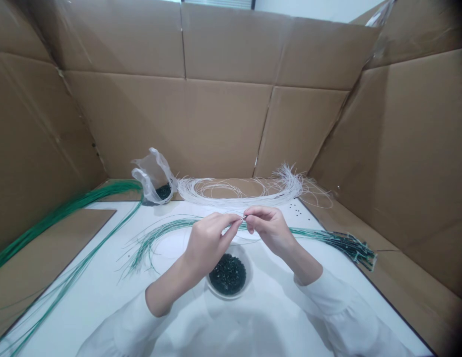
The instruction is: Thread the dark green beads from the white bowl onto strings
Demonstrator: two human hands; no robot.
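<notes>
My left hand (216,235) pinches a thin pale strand (242,218) between thumb and fingers. Tip to tip with it, my right hand (267,227) is closed in a pinch at the strand's end, where a tiny dark spot shows; it looks like a bead, though it is mostly covered by the fingers. Just below both hands stands a white bowl (213,289) filled with dark green, shiny beads (228,274). Behind the hands, a bundle of green strands (167,226) lies across the table, its right end thick with dark beaded tips (352,246).
White strands (231,201) lie coiled along the back edge. An open plastic bag (151,173) holding dark beads stands at back left. Long green strands (78,201) run down the left side. Several loose beads (298,213) dot the white table (268,307). Cardboard walls (160,124) enclose it.
</notes>
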